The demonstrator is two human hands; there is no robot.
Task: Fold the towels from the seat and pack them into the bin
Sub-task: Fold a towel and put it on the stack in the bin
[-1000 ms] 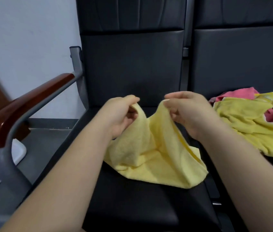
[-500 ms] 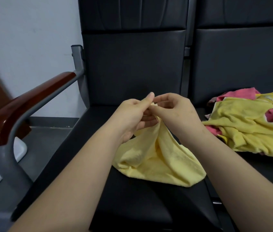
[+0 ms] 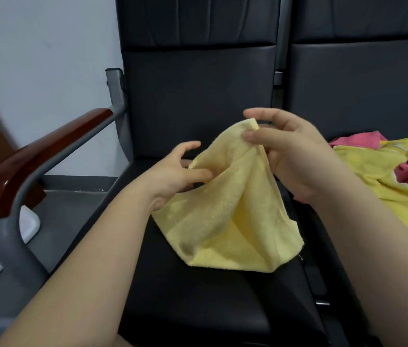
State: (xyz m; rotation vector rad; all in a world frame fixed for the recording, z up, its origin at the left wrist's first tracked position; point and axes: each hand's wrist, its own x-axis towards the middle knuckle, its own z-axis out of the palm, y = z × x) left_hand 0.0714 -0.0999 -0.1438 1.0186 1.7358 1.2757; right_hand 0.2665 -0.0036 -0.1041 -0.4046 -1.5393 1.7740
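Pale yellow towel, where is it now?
Head view, centre: pale yellow towel drapes onto the seat, its top corner pinched by the right hand, left of the towel pile.

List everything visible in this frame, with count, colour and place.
held towel: one, pale yellow, over the left seat, bottom on the cushion
towel pile: one, yellow, pink and grey, on the right seat
seats: two, black, side by side
armrest: one, brown on grey frame, left of the seats
white object: one, white, floor at far left, partly hidden
left hand: one, grips the towel's left edge
right hand: one, pinches the towel's top corner
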